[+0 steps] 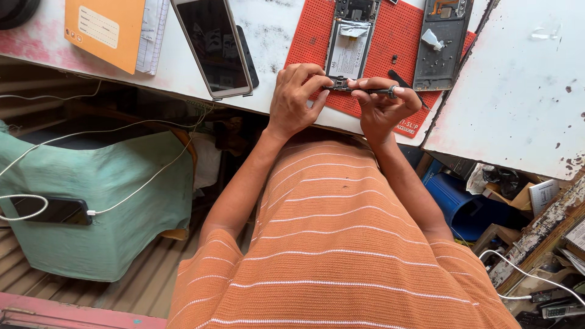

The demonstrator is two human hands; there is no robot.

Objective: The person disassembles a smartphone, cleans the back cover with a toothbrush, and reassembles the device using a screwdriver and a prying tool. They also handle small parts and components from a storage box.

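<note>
With the left hand pinching the opened phone and the right hand gripping a small screwdriver, the tip could slip and scratch the board.

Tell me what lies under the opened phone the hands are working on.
The opened phone lies on a red perforated mat, which rests on the white table. The left hand and right hand cover its lower end; the mat beneath the phone is hidden.

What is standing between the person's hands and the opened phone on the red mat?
Nothing visible. The left hand already touches the lower end of the opened phone on the red mat, and the right hand holds a thin dark tool against it.
</note>
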